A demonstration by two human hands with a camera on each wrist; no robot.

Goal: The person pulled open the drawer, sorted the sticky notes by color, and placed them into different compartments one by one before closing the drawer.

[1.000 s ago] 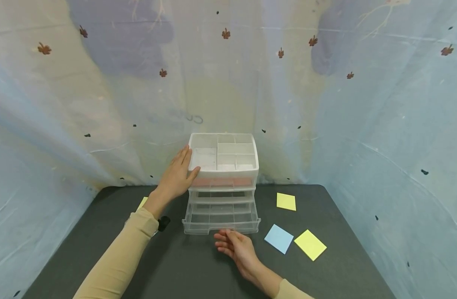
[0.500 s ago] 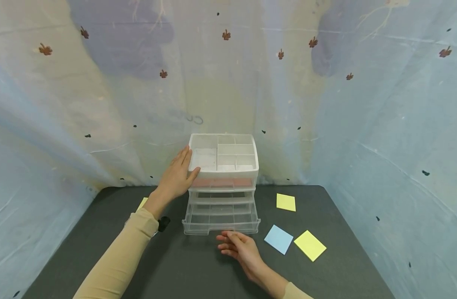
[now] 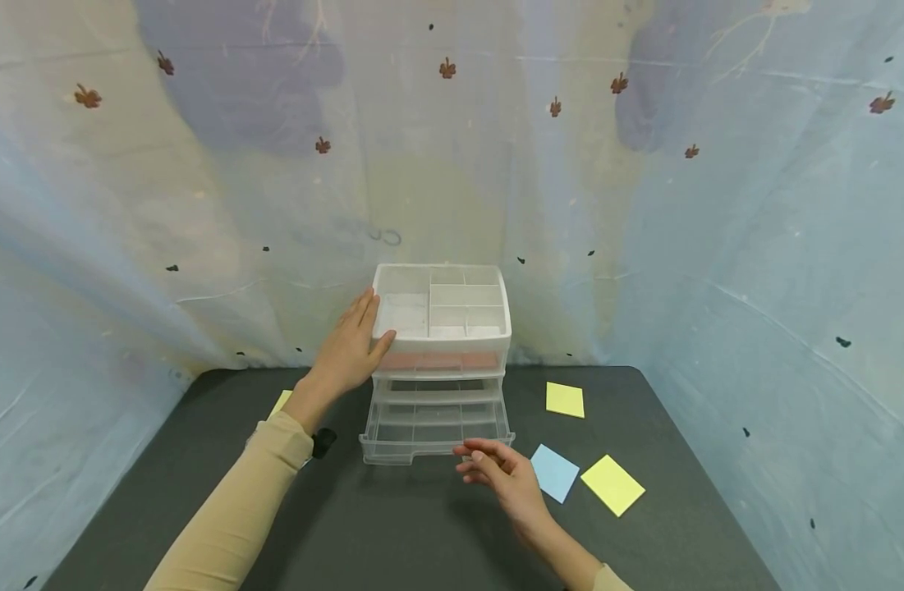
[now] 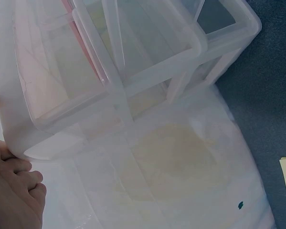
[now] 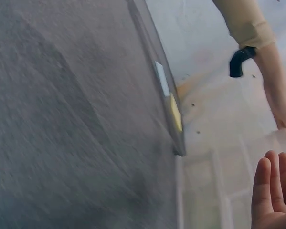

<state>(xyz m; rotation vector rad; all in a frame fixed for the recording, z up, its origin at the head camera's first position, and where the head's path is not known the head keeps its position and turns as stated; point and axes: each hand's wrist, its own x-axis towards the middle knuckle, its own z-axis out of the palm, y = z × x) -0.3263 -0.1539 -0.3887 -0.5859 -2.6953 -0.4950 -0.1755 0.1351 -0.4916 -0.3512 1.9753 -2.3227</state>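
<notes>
A white organizer (image 3: 442, 341) with a divided top tray and clear drawers stands at the back middle. Its clear lower drawer (image 3: 437, 447) juts out toward me; something pink shows in the drawer section (image 3: 440, 361) under the tray. My left hand (image 3: 348, 349) rests against the tray's left side, fingers straight along it and thumb at the front corner. In the left wrist view, the left fingers (image 4: 23, 176) touch the organizer's edge. My right hand (image 3: 507, 480) hovers by the drawer's front right, fingers loosely bent, holding nothing. In the right wrist view, its fingers (image 5: 274, 186) look nearly straight.
Right of the organizer lie a yellow sticky note (image 3: 566, 400), a blue one (image 3: 555, 473) and another yellow one (image 3: 613, 485). A further yellow note (image 3: 280, 402) is partly behind my left arm. A patterned curtain (image 3: 452, 164) surrounds the dark table (image 3: 378, 533).
My right hand has moved to the right and slightly up from below the drawer's front, now partly covering the blue note's edge. My left hand and the drawer have not moved.
</notes>
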